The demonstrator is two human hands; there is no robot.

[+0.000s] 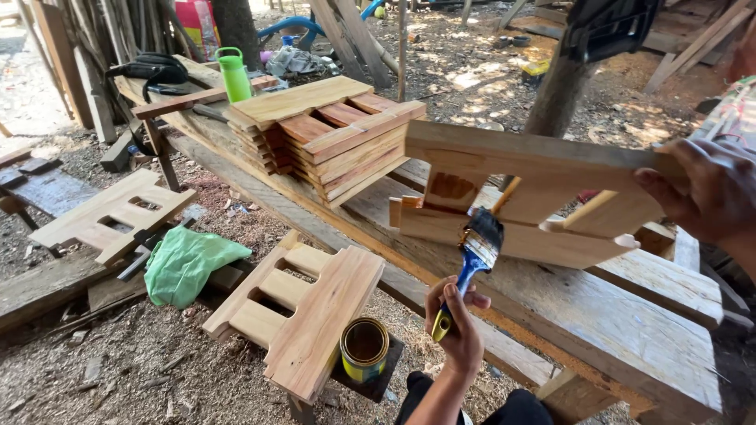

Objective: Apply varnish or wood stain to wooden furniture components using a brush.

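My left hand (461,334) grips the blue and yellow handle of a paintbrush (480,240), whose dark bristles touch the lower rail of a slatted wooden frame (520,157). My right hand (709,193) holds that frame by its right end, standing it on edge on the rough plank workbench (630,330). An open yellow tin (364,349) of brown liquid sits on a small dark board just left of my left hand.
A similar slatted frame (307,307) lies flat beside the tin, and another one (110,212) rests further left. Several finished frames are stacked (331,134) on the bench behind. A green bottle (234,75) stands at the back. A green cloth (189,264) lies on the sawdust ground.
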